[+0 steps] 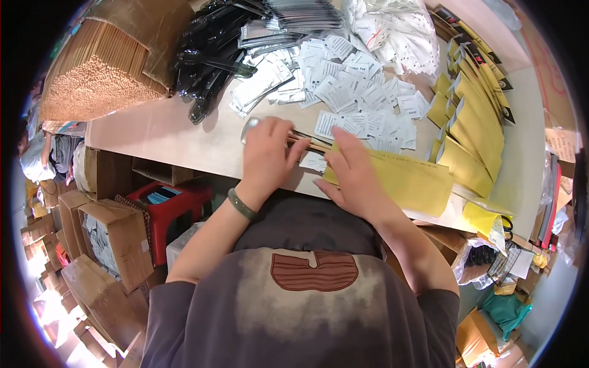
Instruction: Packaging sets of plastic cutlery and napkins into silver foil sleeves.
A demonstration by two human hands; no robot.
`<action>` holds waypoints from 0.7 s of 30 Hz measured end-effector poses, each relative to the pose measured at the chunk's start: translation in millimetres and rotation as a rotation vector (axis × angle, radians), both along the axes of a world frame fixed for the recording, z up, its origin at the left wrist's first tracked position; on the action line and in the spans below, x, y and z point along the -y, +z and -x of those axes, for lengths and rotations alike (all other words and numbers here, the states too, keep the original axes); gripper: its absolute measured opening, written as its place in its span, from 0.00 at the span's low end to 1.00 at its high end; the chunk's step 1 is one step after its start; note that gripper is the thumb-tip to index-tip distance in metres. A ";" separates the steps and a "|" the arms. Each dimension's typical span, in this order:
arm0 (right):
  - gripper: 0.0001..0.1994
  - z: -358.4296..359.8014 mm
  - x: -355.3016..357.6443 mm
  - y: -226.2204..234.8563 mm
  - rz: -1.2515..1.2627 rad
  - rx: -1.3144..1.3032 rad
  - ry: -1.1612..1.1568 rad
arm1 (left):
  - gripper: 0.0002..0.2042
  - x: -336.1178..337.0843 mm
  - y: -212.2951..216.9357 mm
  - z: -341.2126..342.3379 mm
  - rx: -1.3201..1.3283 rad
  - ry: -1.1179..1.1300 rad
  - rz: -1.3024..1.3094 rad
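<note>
My left hand [268, 150] is closed round a small bundle of thin items. Brown, stick-like pieces [314, 145] run from it toward my right hand, and a shiny silvery end [248, 130] shows at its far left; the rest is hidden by my fingers. My right hand [353, 175] is at the left end of a long yellow paper sleeve [411, 181], its thumb below and fingers above. The sleeve lies slanted to the right, slightly blurred. The sticks' right ends meet the sleeve's left end; whether they are inside cannot be told. A small white packet [313, 162] lies between my hands.
Beyond my hands lie white printed packets [359, 86], silvery packets [264, 76] and glossy black, long-handled pieces [211, 67]. A cardboard box of wooden sticks [101, 67] stands far left. Yellow sleeves [469, 135] are ranged at right; scissors [507, 226] sit near the table's right edge.
</note>
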State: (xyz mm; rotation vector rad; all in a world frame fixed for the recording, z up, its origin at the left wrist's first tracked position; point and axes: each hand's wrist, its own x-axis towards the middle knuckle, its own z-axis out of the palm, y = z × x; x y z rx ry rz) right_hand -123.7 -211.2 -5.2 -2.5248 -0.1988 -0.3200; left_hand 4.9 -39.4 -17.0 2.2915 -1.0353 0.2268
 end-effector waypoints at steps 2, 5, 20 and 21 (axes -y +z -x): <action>0.21 7.1 5.8 10.2 0.092 0.006 -0.047 | 0.20 -5.2 -1.6 -3.3 -0.016 0.091 -0.035; 0.20 13.6 9.7 11.8 0.190 -0.155 -0.068 | 0.26 -3.9 4.7 -8.6 -0.177 0.259 -0.151; 0.17 12.1 12.4 6.7 0.064 -0.054 -0.009 | 0.19 40.6 19.1 18.6 -1.540 -0.027 0.289; 0.16 9.3 10.1 14.0 0.055 -0.051 0.001 | 0.23 33.0 26.8 14.7 -1.546 -0.075 0.289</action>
